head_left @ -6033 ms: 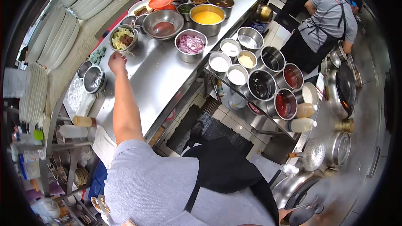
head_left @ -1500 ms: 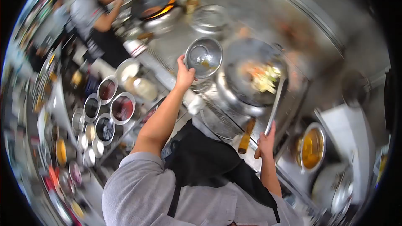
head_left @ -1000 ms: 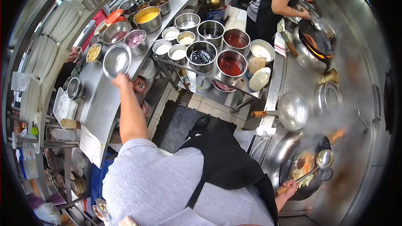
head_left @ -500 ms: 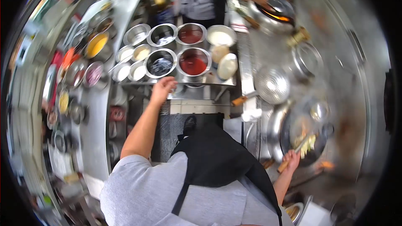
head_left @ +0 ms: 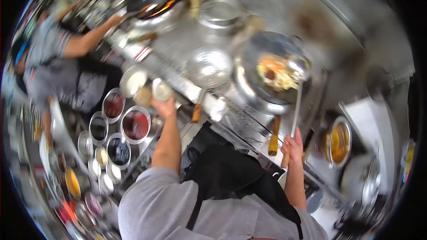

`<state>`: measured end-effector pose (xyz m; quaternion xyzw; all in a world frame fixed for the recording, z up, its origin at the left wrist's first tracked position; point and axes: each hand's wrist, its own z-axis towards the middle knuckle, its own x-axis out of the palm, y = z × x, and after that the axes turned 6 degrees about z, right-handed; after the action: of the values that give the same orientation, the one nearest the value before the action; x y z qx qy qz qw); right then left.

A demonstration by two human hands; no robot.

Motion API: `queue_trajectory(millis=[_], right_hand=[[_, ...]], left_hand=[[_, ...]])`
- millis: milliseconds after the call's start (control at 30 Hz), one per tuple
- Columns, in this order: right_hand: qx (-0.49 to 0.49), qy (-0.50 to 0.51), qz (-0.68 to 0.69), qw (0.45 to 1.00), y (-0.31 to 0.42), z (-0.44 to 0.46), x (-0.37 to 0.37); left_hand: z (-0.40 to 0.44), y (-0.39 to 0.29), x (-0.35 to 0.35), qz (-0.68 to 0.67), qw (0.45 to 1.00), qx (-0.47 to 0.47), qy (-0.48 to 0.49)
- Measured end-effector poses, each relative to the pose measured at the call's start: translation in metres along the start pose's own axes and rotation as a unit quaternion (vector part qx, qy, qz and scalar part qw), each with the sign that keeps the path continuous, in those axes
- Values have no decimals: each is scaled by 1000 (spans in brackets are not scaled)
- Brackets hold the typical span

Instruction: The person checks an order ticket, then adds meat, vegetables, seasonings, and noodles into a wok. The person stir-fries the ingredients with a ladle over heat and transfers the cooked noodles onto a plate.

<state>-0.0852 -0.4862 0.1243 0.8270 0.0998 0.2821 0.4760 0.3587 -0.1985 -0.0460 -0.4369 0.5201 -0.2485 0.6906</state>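
Note:
My left hand (head_left: 165, 108) is at the near end of a pale oval-topped container (head_left: 161, 89), its fingers closed about the side and partly hidden. A beige round container (head_left: 143, 96) stands just beside it. Off to the right, my right hand (head_left: 292, 146) grips the wooden handle of a long ladle (head_left: 298, 102). The ladle's metal bowl rests inside a wok (head_left: 260, 46), at the right side of the food. Orange and pale yellow-green pieces of food (head_left: 276, 73) lie in the wok, with a reddish-brown spot among them.
Left of my arm are steel bowls with red sauce (head_left: 135, 125), dark liquid (head_left: 118, 151) and a white substance (head_left: 133, 81). A perforated strainer (head_left: 210, 67) lies beside the wok. Another person (head_left: 66, 71) works at a wok (head_left: 153, 9). A pot (head_left: 339, 142) stands right.
My view has turned right toward the wok. My left hand has gone from near the dark-liquid bowl to the pale container. The ladle's bowl now sits at the right of the food.

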Motion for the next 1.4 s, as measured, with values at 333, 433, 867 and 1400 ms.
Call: queue_trajectory(millis=[333,433,867,1400], right_hand=[[-48,-28,-35,998,43,-56,-15],[-22,-35,-61,997,50,-48,-12],[36,84,35,995,53,-8,-24],[-171,-103,-497,845,24,88,-35]], left_hand=[[14,-206,36,164,893,386,164],[-55,-325,54,278,771,535,204],[-223,-437,127,400,503,747,168],[-84,-270,7,93,858,455,221]])
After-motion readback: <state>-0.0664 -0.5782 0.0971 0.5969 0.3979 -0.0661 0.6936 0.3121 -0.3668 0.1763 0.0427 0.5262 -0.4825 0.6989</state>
